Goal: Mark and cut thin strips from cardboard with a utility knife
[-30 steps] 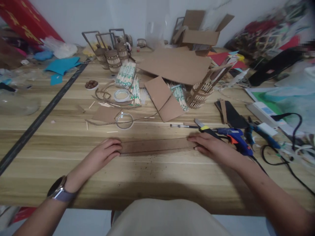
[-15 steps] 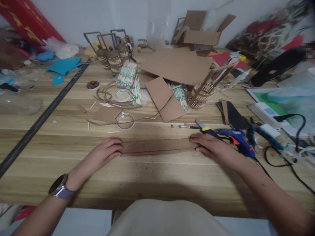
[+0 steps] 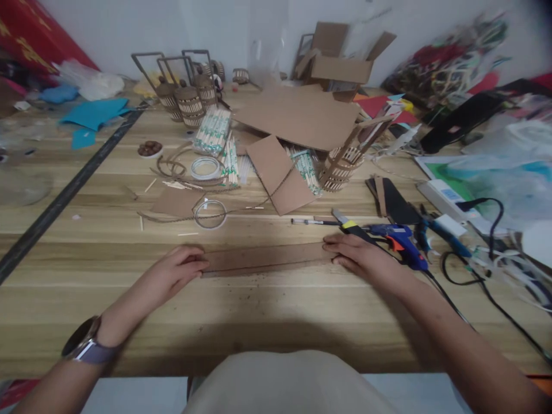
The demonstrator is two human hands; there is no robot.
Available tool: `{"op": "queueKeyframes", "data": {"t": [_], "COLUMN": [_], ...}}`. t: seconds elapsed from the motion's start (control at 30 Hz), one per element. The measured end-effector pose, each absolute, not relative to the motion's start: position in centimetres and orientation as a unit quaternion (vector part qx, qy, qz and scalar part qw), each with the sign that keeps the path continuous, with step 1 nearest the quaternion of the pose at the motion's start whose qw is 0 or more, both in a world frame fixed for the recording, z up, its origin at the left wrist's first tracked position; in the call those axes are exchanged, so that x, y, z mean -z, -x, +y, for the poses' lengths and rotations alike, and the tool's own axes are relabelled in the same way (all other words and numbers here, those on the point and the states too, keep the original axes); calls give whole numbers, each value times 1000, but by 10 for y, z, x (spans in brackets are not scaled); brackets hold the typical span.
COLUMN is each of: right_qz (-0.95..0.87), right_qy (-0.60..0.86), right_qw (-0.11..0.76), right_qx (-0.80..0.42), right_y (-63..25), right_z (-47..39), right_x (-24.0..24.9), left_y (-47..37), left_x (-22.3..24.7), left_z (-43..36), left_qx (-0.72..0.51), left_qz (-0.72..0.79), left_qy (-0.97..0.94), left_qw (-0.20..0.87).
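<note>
A long strip of brown cardboard (image 3: 264, 257), with a dark line along its near side, lies across the table before me. My left hand (image 3: 184, 267) pinches its left end, fingers closed together over it. At the other end my right hand (image 3: 356, 256) grips the strip between thumb and fingers. Just beyond the right hand are a utility knife (image 3: 354, 228) with a yellow part and a blue glue gun (image 3: 399, 241). A pen (image 3: 311, 222) lies past the strip. Dark crumbs are scattered on the wood below it.
Tape rolls (image 3: 210, 214), cardboard sheets (image 3: 297, 115) and packs of sticks (image 3: 213, 131) lie farther back. Small stick-covered lanterns (image 3: 190, 106) stand at the back left, a larger one (image 3: 340, 169) right of centre. Pliers (image 3: 422, 233) and cables are at right, a nut bowl (image 3: 150, 149) at left.
The view has turned slightly right, so everything sits a little farther left in the picture. Both hands keep hold of the strip's ends, and it stays in about the same place on the table.
</note>
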State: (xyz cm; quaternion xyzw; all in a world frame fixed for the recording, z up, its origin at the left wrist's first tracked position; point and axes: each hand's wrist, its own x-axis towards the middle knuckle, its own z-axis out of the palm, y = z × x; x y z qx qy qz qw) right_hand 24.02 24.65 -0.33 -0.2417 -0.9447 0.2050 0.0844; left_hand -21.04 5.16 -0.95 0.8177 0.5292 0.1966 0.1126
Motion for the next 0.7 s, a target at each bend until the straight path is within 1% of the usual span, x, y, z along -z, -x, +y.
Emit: {"op": "queueKeyframes", "data": {"t": [0.2, 0.47, 0.7], "right_qz": [-944, -936, -936], "right_qy": [237, 237, 236], "right_qw": [99, 109, 102], "right_qx": [-209, -238, -241], "right_y": [-240, -239, -238], "right_z": [247, 248, 247], "right_x": [3, 2, 0], "left_y": [215, 214, 213], "left_x": [14, 15, 10], "left_z": [53, 54, 54], "left_qx": [-201, -233, -216], "left_qz": [520, 496, 515], "left_qy": [-823, -834, -824], "left_qw": [107, 63, 95]}}
